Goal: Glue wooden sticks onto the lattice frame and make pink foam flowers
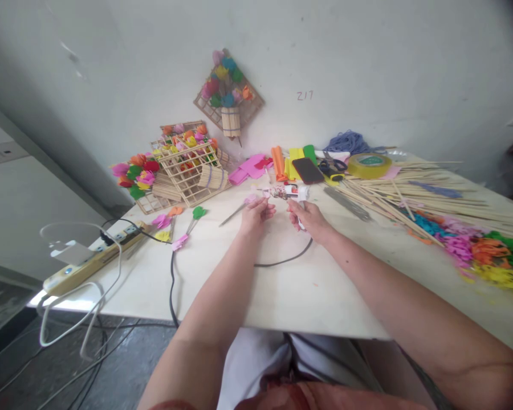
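My right hand (308, 221) is wrapped round the handle of a white glue gun (300, 192), whose nozzle points left. Its black cord loops below over the tabletop. Close to the nozzle, my left hand (256, 215) has its fingers curled in a pinch, with a small pale pink paper petal at the fingertips; its shape is partly hidden. Just behind the left hand, a thin stem (232, 214) with a pink tip slants on the table. Green, pink, yellow and orange paper flowers on stems, such as a green flower (199, 212), lie to the left.
Wooden lattices with flowers (188, 165) stand at the back left; another lattice hangs on the wall. A power strip (89, 259) lies left. Behind are a phone (308, 170), scissors (332, 165) and tape (370, 165). Sticks (427, 191) and coloured paper pieces (491, 250) spread right.
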`<state>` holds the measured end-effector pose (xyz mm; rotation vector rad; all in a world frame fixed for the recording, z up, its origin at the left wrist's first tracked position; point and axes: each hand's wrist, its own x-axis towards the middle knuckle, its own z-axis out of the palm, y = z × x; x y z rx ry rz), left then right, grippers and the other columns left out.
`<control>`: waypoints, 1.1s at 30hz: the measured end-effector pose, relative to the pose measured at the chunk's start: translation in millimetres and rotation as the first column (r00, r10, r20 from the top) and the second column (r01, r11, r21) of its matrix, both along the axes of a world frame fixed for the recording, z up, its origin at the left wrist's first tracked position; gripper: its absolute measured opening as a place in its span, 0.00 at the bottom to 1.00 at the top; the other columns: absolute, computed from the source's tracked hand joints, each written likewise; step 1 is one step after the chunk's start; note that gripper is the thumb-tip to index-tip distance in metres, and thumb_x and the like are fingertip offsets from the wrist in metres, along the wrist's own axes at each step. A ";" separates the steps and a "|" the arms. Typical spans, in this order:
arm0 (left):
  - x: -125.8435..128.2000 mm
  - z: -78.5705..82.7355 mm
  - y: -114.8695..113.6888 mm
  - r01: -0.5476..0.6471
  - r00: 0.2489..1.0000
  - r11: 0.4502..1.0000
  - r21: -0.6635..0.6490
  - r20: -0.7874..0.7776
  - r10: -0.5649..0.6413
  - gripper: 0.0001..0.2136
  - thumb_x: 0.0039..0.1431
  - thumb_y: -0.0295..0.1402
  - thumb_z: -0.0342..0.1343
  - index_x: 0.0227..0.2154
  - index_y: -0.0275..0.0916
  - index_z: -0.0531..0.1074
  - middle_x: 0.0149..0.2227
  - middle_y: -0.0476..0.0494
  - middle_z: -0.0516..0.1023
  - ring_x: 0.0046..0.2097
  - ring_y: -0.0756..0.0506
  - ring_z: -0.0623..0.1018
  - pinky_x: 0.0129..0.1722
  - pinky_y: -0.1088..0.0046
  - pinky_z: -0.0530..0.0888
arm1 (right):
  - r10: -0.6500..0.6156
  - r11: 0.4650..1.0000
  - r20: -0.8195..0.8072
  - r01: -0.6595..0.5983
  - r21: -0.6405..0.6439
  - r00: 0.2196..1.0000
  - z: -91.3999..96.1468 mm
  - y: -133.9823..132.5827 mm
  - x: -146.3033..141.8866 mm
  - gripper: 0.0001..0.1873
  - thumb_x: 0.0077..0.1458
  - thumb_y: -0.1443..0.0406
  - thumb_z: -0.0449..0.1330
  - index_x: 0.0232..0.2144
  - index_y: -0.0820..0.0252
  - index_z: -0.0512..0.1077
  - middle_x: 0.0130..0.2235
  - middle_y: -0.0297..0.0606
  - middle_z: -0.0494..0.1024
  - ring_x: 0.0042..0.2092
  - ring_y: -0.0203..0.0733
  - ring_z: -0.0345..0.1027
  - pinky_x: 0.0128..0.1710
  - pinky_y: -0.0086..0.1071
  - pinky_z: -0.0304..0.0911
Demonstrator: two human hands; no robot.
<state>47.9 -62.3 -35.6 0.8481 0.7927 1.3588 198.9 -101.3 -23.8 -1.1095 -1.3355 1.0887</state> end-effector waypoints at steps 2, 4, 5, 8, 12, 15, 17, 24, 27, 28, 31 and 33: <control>-0.1 0.0 0.1 0.001 1.000 1.000 -0.003 -0.007 -0.001 0.08 0.50 0.27 0.55 0.34 0.31 0.69 0.22 0.47 0.74 0.22 0.53 0.73 0.24 0.79 0.68 | 0.003 1.000 0.000 -0.003 0.005 1.000 -0.3 0.0 -0.1 0.25 0.46 0.45 0.55 0.26 0.63 0.66 0.17 0.28 0.65 0.13 0.27 0.55 0.10 0.23 0.49; -0.2 -0.5 0.6 0.003 1.000 1.000 -0.002 -0.015 -0.003 0.08 0.49 0.27 0.56 0.34 0.32 0.69 0.23 0.47 0.74 0.22 0.53 0.73 0.23 0.80 0.68 | 0.004 1.000 -0.002 -0.004 0.008 1.000 -0.2 -0.1 -0.4 0.25 0.46 0.45 0.55 0.26 0.63 0.66 0.17 0.28 0.65 0.13 0.27 0.55 0.10 0.23 0.49; -0.3 -1.0 1.0 0.005 1.000 1.000 -0.001 -0.019 -0.005 0.08 0.49 0.28 0.57 0.34 0.32 0.69 0.23 0.47 0.74 0.22 0.53 0.73 0.23 0.80 0.68 | 0.005 1.000 -0.002 -0.005 0.008 1.000 0.0 -0.3 -0.7 0.26 0.46 0.44 0.55 0.26 0.63 0.66 0.17 0.28 0.65 0.13 0.27 0.55 0.10 0.23 0.49; -0.4 -2.3 2.1 0.006 1.000 1.000 0.002 -0.019 -0.006 0.08 0.48 0.28 0.57 0.33 0.32 0.69 0.23 0.47 0.74 0.22 0.53 0.74 0.23 0.80 0.68 | 0.007 1.000 0.004 -0.007 0.002 1.000 0.6 -0.5 -1.5 0.27 0.45 0.44 0.55 0.26 0.64 0.66 0.17 0.28 0.65 0.13 0.27 0.55 0.10 0.23 0.50; -0.4 -1.9 2.0 0.004 1.000 1.000 0.002 -0.010 -0.004 0.07 0.48 0.28 0.57 0.32 0.32 0.68 0.23 0.47 0.74 0.22 0.53 0.74 0.23 0.80 0.68 | 0.006 1.000 0.020 -0.006 -0.007 1.000 0.5 -0.3 -1.5 0.27 0.44 0.44 0.55 0.26 0.64 0.66 0.16 0.28 0.65 0.13 0.27 0.55 0.10 0.23 0.50; -0.1 -0.5 0.9 -0.004 1.000 1.000 -0.004 -0.009 0.004 0.07 0.49 0.27 0.57 0.32 0.32 0.68 0.23 0.47 0.74 0.22 0.53 0.74 0.23 0.79 0.68 | -0.002 1.000 0.024 0.003 -0.007 1.000 0.2 -0.6 -0.8 0.26 0.45 0.44 0.55 0.26 0.64 0.66 0.16 0.28 0.65 0.13 0.27 0.55 0.10 0.23 0.50; 0.1 0.3 0.3 -0.007 1.000 1.000 -0.007 -0.007 0.007 0.07 0.49 0.28 0.57 0.32 0.32 0.68 0.23 0.47 0.74 0.22 0.53 0.74 0.23 0.79 0.68 | -0.003 1.000 0.022 0.003 -0.004 1.000 0.1 -1.3 -0.6 0.26 0.45 0.44 0.55 0.26 0.64 0.66 0.16 0.28 0.65 0.13 0.27 0.55 0.10 0.23 0.50; -0.5 0.8 0.3 -0.019 1.000 1.000 -0.018 0.006 0.019 0.08 0.48 0.27 0.57 0.33 0.32 0.69 0.23 0.47 0.74 0.22 0.53 0.74 0.24 0.78 0.68 | -0.024 1.000 0.015 0.024 -0.002 1.000 1.7 -3.6 -1.3 0.26 0.45 0.44 0.55 0.26 0.64 0.66 0.16 0.28 0.65 0.13 0.27 0.55 0.10 0.22 0.49; -1.3 0.0 0.7 -0.013 1.000 1.000 -0.012 0.011 0.013 0.08 0.49 0.27 0.57 0.33 0.32 0.69 0.23 0.46 0.74 0.23 0.53 0.74 0.25 0.78 0.68 | -0.031 1.000 0.009 0.031 0.001 0.999 1.8 -3.2 -1.1 0.26 0.45 0.44 0.55 0.26 0.63 0.66 0.16 0.28 0.65 0.13 0.27 0.55 0.10 0.22 0.49; -1.4 -0.1 0.7 -0.013 1.000 1.000 -0.010 0.011 0.013 0.08 0.49 0.27 0.57 0.33 0.32 0.70 0.23 0.46 0.74 0.23 0.53 0.74 0.25 0.78 0.68 | -0.030 1.000 0.008 0.030 0.001 1.000 1.7 -2.9 -1.0 0.26 0.45 0.44 0.55 0.26 0.63 0.66 0.16 0.28 0.65 0.13 0.27 0.55 0.10 0.22 0.49; -1.0 -0.1 0.7 -0.017 1.000 1.000 -0.010 0.010 0.017 0.08 0.49 0.27 0.57 0.33 0.32 0.69 0.23 0.47 0.74 0.22 0.53 0.73 0.24 0.79 0.68 | -0.024 1.000 0.010 0.024 0.008 1.000 1.0 -2.1 -0.8 0.26 0.46 0.44 0.55 0.26 0.64 0.66 0.16 0.28 0.65 0.13 0.27 0.55 0.10 0.23 0.49; -0.4 0.3 0.5 -0.017 1.000 1.000 -0.009 0.008 0.017 0.08 0.49 0.27 0.57 0.33 0.32 0.69 0.23 0.46 0.74 0.22 0.53 0.73 0.23 0.79 0.68 | -0.020 1.000 0.015 0.020 0.016 1.000 0.8 -1.9 -0.9 0.26 0.46 0.44 0.54 0.26 0.64 0.66 0.16 0.28 0.65 0.13 0.27 0.55 0.10 0.22 0.49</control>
